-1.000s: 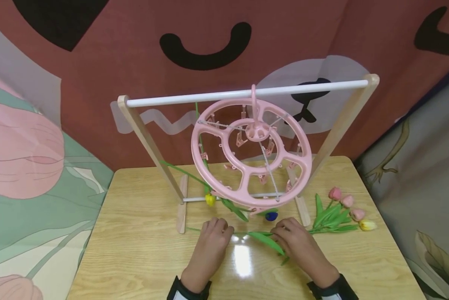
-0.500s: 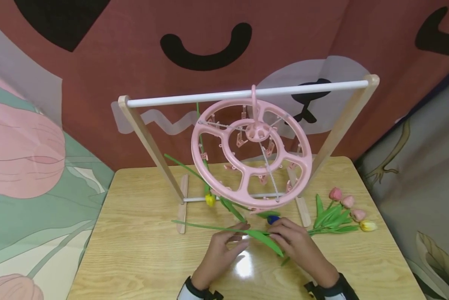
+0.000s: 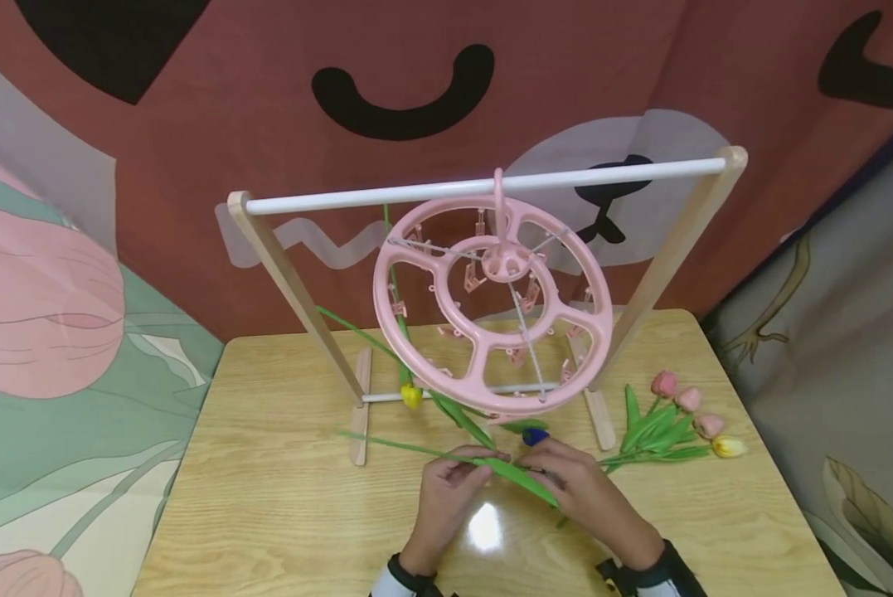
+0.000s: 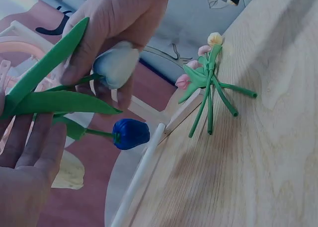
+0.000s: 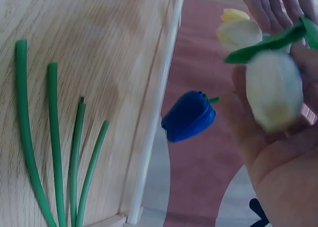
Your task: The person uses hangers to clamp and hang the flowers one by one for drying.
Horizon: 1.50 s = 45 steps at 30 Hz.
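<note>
An artificial tulip with long green leaves [image 3: 524, 481] and a pale bluish-white bloom [image 4: 117, 65] is between my hands. My left hand [image 3: 446, 489] pinches its stem where the leaves begin; the bare stem sticks out leftward. My right hand [image 3: 584, 489] holds the stem just under the bloom, which lies against the palm in the right wrist view. Just beyond my right fingers hangs a blue tulip [image 3: 534, 437], head down. A yellow tulip [image 3: 411, 395] hangs farther left. Above is a round pink clip hanger [image 3: 507, 263], hooked on a white bar [image 3: 386, 196].
Wooden posts [image 3: 289, 290] carry the bar, with feet on the wood-grain table [image 3: 267, 514]. Several pink and yellow tulips [image 3: 662, 431] lie in a bunch at the right. A pale cream tulip [image 5: 241, 34] shows behind my hands. A printed curtain [image 3: 192, 207] stands behind.
My left hand let go of the stem, spread its fingers, shifted right and now pinches it again nearer the leaves. My right hand keeps its hold, slightly farther left.
</note>
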Tool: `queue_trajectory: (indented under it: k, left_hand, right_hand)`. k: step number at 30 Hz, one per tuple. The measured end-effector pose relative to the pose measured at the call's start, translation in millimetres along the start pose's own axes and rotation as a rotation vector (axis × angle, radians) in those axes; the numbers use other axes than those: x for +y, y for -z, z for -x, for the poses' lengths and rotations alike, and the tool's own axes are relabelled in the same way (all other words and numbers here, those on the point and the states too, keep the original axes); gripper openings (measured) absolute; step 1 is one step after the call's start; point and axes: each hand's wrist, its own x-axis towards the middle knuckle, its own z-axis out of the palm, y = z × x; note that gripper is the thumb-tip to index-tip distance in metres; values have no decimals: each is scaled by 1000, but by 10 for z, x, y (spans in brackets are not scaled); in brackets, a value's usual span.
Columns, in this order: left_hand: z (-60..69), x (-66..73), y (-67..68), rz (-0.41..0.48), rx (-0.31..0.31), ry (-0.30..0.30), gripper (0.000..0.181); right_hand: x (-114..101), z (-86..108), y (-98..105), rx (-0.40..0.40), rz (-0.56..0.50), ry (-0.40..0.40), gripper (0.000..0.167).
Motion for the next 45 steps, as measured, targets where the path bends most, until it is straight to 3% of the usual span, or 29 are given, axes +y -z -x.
queue_trajectory:
  k: [5, 10, 15, 20, 24, 30, 37, 45]
  left_hand:
    - [13, -2, 4, -57, 66, 3, 16]
    - [22, 31, 15, -123, 106, -14, 14]
    - [26, 76, 21, -208, 103, -63, 14]
    - [6, 104, 44, -322, 71, -122, 16]
    - [-17, 111, 66, -437, 58, -195, 19]
    - [-52, 133, 70, -562, 13, -309, 25]
    - [-78, 139, 52, -622, -33, -371, 29]
    - [-84, 131, 22, -620, -39, -404, 31]
  right_hand:
    - [36, 36, 112, 29, 88, -74, 34]
    - [119, -13, 335, 167, 149, -172, 35]
    - [205, -127, 576, 264, 133, -235, 56]
    - [252, -304, 759, 245, 48, -268, 70]
    - [275, -431, 814, 214, -39, -270, 65]
    - [298, -542, 849, 167, -290, -271, 54]
    - [283, -574, 845, 143, -368, -271, 42]
    - [241, -570, 807, 131, -520, -222, 41]
